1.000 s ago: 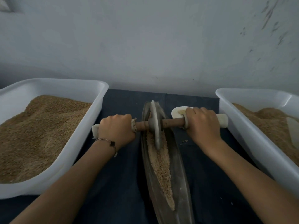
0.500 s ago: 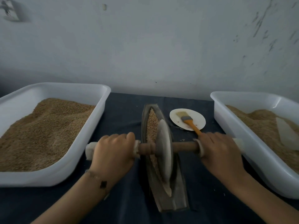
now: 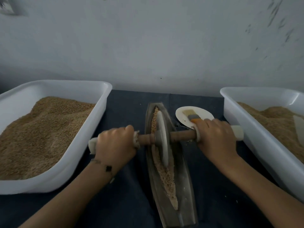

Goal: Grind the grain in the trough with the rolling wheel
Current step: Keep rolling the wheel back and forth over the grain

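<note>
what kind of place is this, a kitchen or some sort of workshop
Most likely a small grain-grinding work table, not a home kitchen: two white tubs heaped with grain, a narrow trough with a rolling wheel on a dark cloth, against a bare wall.

Long narrow boat-shaped trough [image 3: 170, 191] sits lengthwise on the bench, a strip of tan crushed grain [image 3: 166, 175] down its groove. Grey disc wheel [image 3: 162, 137] stands upright mid-trough on a wooden axle [image 3: 182, 135].

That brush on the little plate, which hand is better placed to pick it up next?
Right. The right hand grips the axle right beside the brush on the plate. The left hand is across the trough and wheel.
</note>
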